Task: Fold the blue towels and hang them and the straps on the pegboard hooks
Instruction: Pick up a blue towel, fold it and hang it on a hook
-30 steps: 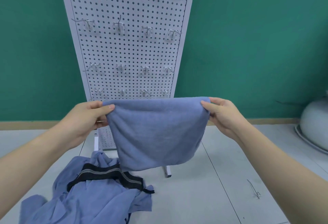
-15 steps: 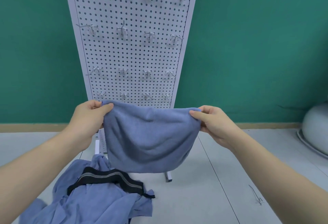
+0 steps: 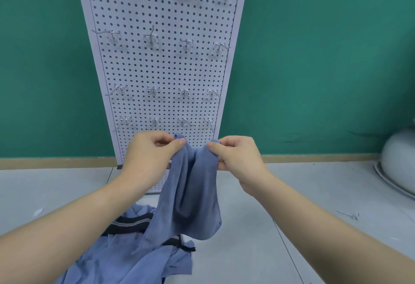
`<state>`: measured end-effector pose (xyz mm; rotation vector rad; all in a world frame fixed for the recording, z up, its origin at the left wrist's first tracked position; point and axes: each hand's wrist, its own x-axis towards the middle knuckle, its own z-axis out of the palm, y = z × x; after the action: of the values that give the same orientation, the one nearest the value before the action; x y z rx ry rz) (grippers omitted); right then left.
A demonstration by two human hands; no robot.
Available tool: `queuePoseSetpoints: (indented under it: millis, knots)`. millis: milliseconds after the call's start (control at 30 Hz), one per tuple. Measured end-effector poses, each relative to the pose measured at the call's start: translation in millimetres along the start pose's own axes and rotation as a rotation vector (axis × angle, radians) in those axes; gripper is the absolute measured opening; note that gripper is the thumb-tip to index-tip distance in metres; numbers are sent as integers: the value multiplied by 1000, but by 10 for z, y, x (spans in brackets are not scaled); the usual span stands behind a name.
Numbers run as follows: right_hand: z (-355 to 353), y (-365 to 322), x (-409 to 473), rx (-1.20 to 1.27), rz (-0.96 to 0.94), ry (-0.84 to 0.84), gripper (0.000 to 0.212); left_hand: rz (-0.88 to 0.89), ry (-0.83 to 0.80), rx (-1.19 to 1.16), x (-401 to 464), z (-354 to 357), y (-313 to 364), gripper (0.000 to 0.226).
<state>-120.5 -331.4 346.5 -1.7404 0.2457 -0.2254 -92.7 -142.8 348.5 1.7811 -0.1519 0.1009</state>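
Observation:
A blue towel [image 3: 193, 196] hangs in the air in front of the white pegboard [image 3: 164, 68], its top corners drawn close together so it sags in a deep fold. My left hand [image 3: 150, 151] pinches the left corner and my right hand [image 3: 238, 158] pinches the right corner. Below on the grey table lies a heap of more blue towels [image 3: 125, 259] with a black strap with a grey stripe [image 3: 128, 225] across it. Rows of bare metal hooks [image 3: 153, 91] stick out of the pegboard.
A loose metal hook [image 3: 348, 214] lies on the table [image 3: 292, 193] to the right. A pale rounded object [image 3: 399, 158] sits at the right edge. A green wall stands behind the pegboard.
My hands have come together, bringing the towel's two top corners near each other; the flat spread towel now sags folded between them. The view has tilted down slightly.

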Motion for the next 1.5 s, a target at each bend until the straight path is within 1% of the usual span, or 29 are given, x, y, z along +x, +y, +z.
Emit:
queuePoseSetpoints:
  millis: [133, 200, 333, 467, 600, 667, 733, 800, 867, 933, 1000, 1033, 1100, 1133, 1233, 1333, 1367, 1400, 1433, 1500]
  knots:
    - [155, 3, -75, -42, -66, -1, 51, 52, -47, 42, -79, 82, 45, 10]
    - [228, 9, -114, -48, -97, 3, 54, 98, -84, 52, -134, 116, 70, 11]
    - [300, -67, -186, 8, -125, 23, 38, 188, -70, 55, -184, 118, 144, 18]
    - [272, -157, -243, 67, -162, 4, 23, 256, -80, 82, -208, 93, 174, 25]
    - [206, -200, -281, 51, -179, -8, 16, 294, -173, 34, -245, 95, 186, 43]
    - [187, -208, -243, 59, -193, 31, 22, 275, -202, 12, -229, 78, 179, 41]
    - [169, -226, -201, 65, -216, 49, 37, 293, -198, 21, -193, 49, 179, 33]
    - [138, -257, -172, 83, -235, 25, 49, 338, -146, 50, -157, 14, 195, 22]
    - [103, -301, -163, 111, -234, 7, 52, 378, -104, 104, -128, -18, 222, 23]
    - [70, -330, -160, 127, -233, -26, 43, 386, -117, 181, -107, -54, 227, 32]
    - [43, -361, -178, 114, -236, -64, 30, 364, -177, 259, -103, -86, 228, 36]
    - [27, -381, -191, 113, -234, -85, 26, 340, -217, 271, -102, -99, 225, 32]
    - [-14, -429, -216, 140, -231, -112, 27, 276, -311, 227, -122, -120, 231, 18]
    - [-40, -450, -218, 165, -232, -108, 28, 251, -352, 199, -132, -130, 238, 13]
    - [-125, -447, -162, 201, -254, -62, 48, 209, -384, 153, -105, -167, 238, 23]
    - [-144, -384, -139, 189, -256, -118, 70, 221, -322, 110, -70, -174, 252, 25]
    - [-151, -352, -141, 155, -251, -143, 75, 237, -300, 94, -58, -158, 250, 24]
    - [-162, -313, -138, 100, -251, -160, 74, 248, -276, 77, -61, -141, 264, 23]
    - [-172, -280, -144, 44, -258, -181, 66, 259, -261, 51, -59, -129, 265, 22]
    - [-198, -212, -134, -11, -240, -232, 34, 270, -231, 26, -46, -130, 261, 16]
